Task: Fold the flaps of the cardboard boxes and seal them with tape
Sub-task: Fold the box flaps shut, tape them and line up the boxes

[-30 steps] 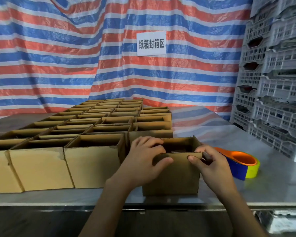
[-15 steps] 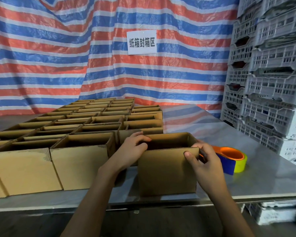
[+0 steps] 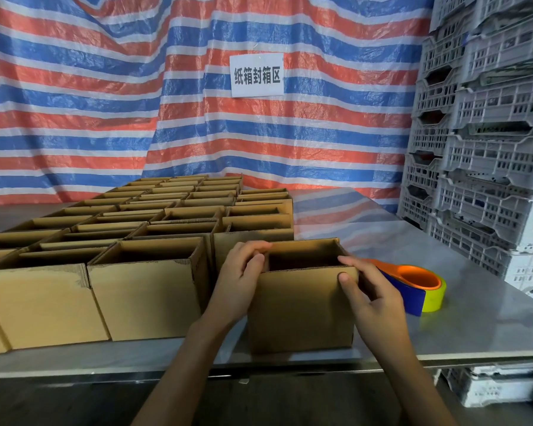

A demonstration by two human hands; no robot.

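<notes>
One cardboard box [image 3: 302, 312] stood just left of the tape dispenser [image 3: 419, 287], top open, untaped. The left hand [image 3: 240, 278] curled its fingers over its left rim; the right hand [image 3: 370, 290] pinched its right corner. Many open boxes [image 3: 148, 299] further left looked unsealed.

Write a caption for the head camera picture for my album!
Left hand and right hand hold an open cardboard box; tape dispenser beside.

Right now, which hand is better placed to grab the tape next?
Right hand, probably. It grips the box at its right corner, and the tape dispenser lies on the table just beyond it. The left hand grips the left edge, farther away.
</notes>
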